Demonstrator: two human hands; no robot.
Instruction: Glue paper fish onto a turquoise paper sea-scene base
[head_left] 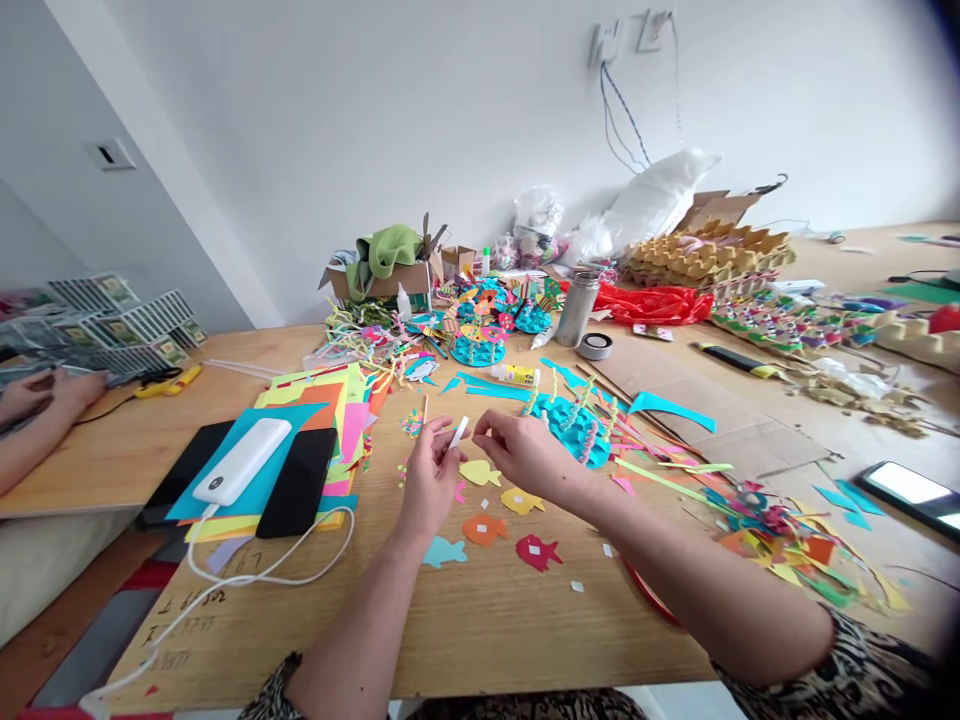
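My left hand [429, 485] pinches a short white strip [459, 432], which looks like sticky foam tape. Just to its right, the fingers of my right hand [521, 455] are pressed together; whatever is between them is too small to make out. Below the hands lie paper fish: a pale yellow one [478, 474], a deeper yellow one [520, 501], an orange one [486, 530], a red one [538, 552] and a light blue one [444, 552]. Small white squares sit on several of the fish. A loose white square [577, 587] rests on the table.
Left are coloured paper sheets [349, 425], a black phone [298, 482] and a white power bank [244, 460] with its cable. Ahead stand a blue egg-carton piece [576, 430], a glue bottle [516, 376] and a metal flask [576, 312]. Another person's hands [52, 395] are far left.
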